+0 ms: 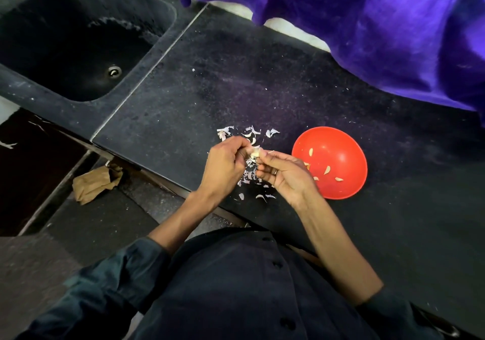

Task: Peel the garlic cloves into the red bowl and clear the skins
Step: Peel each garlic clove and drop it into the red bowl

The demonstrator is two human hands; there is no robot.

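We see two hands meeting over a dark counter [183,98]. Between them is one garlic clove [256,152], pale and small. The left hand [225,163] has its fingers curled in, and its fingertips pinch the clove from the left side. The right hand [284,173] has its fingers bent too, and its thumb and first finger pinch the same clove from the right side. We can see a ring on one finger of the right hand. Both hands are closed tight on the clove, with no wide gap between the fingers.

Under and around the hands lie the skins [249,175], thin white and purple bits scattered on the counter. More of them lie just past the hands, farther from us.

The red bowl [341,145] sits on the counter just to the right of the right hand. The wrist covers a bit of its near left edge. Inside it we count a few peeled cloves [326,169], lying apart from each other on the red bottom.

A dark sink [78,50] is far off to the left. A purple cloth [367,11] hangs at the back. A crumpled brown paper [95,182] lies on the floor below the counter edge.
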